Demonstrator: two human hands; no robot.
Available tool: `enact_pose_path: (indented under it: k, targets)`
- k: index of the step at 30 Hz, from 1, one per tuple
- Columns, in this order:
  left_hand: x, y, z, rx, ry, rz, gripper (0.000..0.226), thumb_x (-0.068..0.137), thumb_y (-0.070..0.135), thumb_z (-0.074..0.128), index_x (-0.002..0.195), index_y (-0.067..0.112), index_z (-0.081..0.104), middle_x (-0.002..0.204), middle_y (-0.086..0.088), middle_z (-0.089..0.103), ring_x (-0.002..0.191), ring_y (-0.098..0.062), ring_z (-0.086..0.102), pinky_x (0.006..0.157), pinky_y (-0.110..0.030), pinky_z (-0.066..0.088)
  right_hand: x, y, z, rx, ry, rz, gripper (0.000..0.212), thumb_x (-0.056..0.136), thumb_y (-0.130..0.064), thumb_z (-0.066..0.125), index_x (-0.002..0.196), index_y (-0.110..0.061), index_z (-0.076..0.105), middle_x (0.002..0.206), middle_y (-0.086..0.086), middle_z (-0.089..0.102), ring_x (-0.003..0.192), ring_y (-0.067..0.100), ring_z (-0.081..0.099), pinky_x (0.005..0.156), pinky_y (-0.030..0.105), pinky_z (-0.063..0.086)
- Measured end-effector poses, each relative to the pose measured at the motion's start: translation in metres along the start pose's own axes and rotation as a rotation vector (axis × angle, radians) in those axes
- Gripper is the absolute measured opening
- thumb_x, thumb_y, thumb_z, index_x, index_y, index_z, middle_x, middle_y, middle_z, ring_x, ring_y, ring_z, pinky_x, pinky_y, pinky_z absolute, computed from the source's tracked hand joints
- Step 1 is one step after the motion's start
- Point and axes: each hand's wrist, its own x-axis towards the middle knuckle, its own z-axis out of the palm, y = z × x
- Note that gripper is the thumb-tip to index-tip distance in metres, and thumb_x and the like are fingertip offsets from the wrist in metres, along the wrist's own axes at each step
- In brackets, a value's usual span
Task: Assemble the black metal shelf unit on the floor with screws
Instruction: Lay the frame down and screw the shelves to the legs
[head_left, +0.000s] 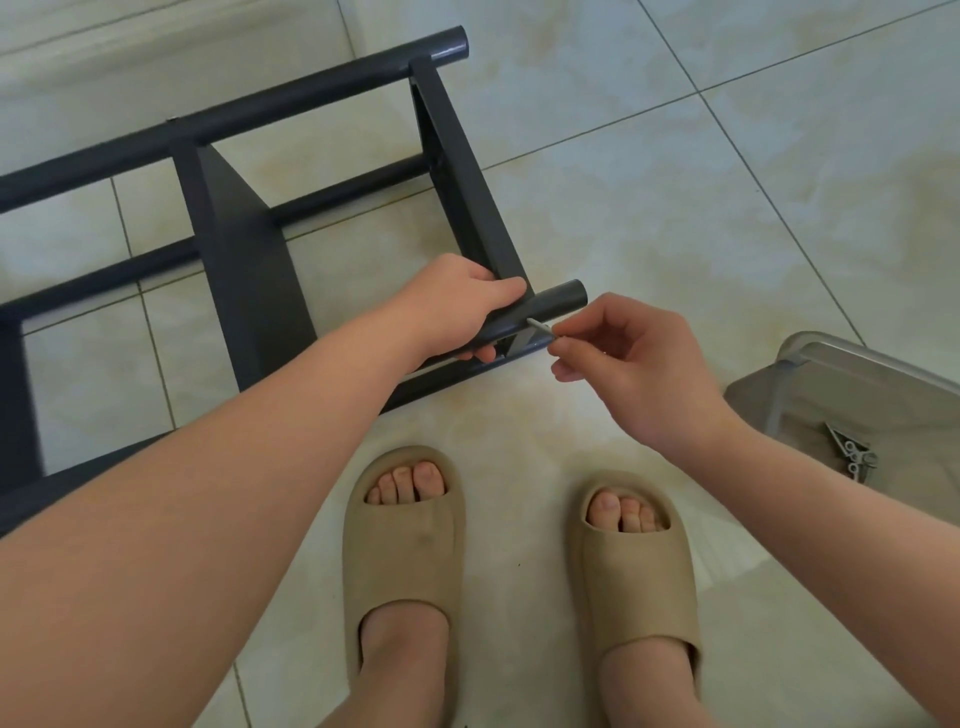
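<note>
The black metal shelf unit (249, 249) lies on its side on the tiled floor, its round tubes running left to right. My left hand (462, 301) grips the near tube (561, 299) where a flat cross panel meets it. My right hand (623, 358) pinches a small silver screw (540, 328) between thumb and forefinger, its tip against the tube at the joint beside my left thumb.
A clear plastic box (852, 379) stands at the right edge with several loose screws (852, 454) inside. My two feet in beige slides (405, 545) stand just in front of the shelf. A white skirting board runs along the top left.
</note>
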Motion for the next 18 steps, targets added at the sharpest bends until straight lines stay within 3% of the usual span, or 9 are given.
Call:
enact_pose_path:
  k: [4,8,14,18]
  targets:
    - [0.001,-0.002,0.001,-0.003,0.014,0.002,0.034,0.101,0.034,0.055,0.088,0.005,0.069,0.072,-0.011,0.067,0.053,-0.019,0.065,0.055,-0.03,0.049,0.002,0.0,0.005,-0.022,-0.006,0.009,0.018,0.092,-0.005,0.069,0.084,-0.021,0.069,0.075,0.002,0.073,0.073,0.014,0.073,0.083,0.045,0.058]
    - [0.002,-0.003,0.002,-0.015,0.015,0.005,0.034,0.102,0.033,0.053,0.088,0.006,0.069,0.071,-0.01,0.067,0.053,-0.02,0.065,0.053,-0.029,0.047,0.006,0.0,0.008,0.014,0.005,0.025,0.011,0.092,-0.003,0.069,0.088,-0.012,0.07,0.075,0.006,0.073,0.072,0.018,0.073,0.083,0.039,0.06]
    - [0.001,-0.002,0.002,-0.009,0.023,0.004,0.035,0.102,0.034,0.053,0.083,0.008,0.067,0.049,0.002,0.061,0.047,-0.017,0.062,0.05,-0.026,0.046,0.007,-0.003,0.015,0.096,0.03,0.054,0.008,0.091,0.003,0.068,0.088,-0.004,0.071,0.073,0.009,0.072,0.073,0.023,0.072,0.073,0.023,0.06]
    - [0.0,-0.002,0.002,-0.019,0.019,0.005,0.034,0.101,0.034,0.054,0.079,0.011,0.065,0.055,-0.002,0.062,0.051,-0.018,0.064,0.052,-0.028,0.047,0.009,-0.005,0.019,0.084,0.041,0.062,0.012,0.091,0.003,0.067,0.086,-0.007,0.07,0.071,0.009,0.072,0.068,0.016,0.071,0.072,0.023,0.06]
